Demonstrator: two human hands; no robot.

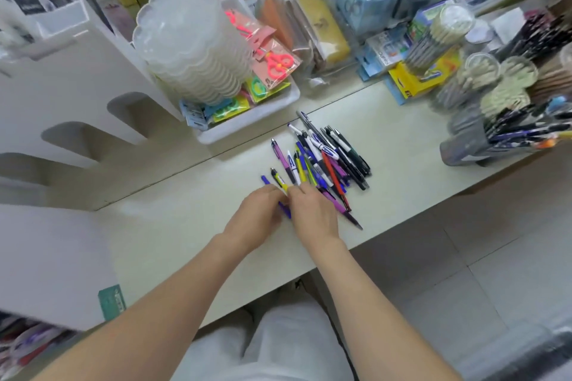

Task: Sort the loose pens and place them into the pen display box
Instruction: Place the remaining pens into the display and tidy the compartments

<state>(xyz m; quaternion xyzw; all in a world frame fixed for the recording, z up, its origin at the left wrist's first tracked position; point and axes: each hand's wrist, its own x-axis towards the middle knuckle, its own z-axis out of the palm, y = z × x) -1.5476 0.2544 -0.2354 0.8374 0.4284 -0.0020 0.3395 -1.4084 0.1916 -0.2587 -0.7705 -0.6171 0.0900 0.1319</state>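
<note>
Head view: the left hand (261,210) curls round a blue pen (285,210), the right hand (312,213) beside it with its hold unclear, the pile of pens (325,161) just beyond their fingertips, likely light, stiff, slick, best pinched mid-barrel.

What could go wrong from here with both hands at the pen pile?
Pens in the pile lie crossed, so pulling one from the near end may drag or scatter neighbours. The dark pen at the pile's near tip lies close to the table front edge; a nudge from the right hand could roll it off. Both it and the left hand cover the blue pen, so the fingers' hold is unseen and may slip.
</note>
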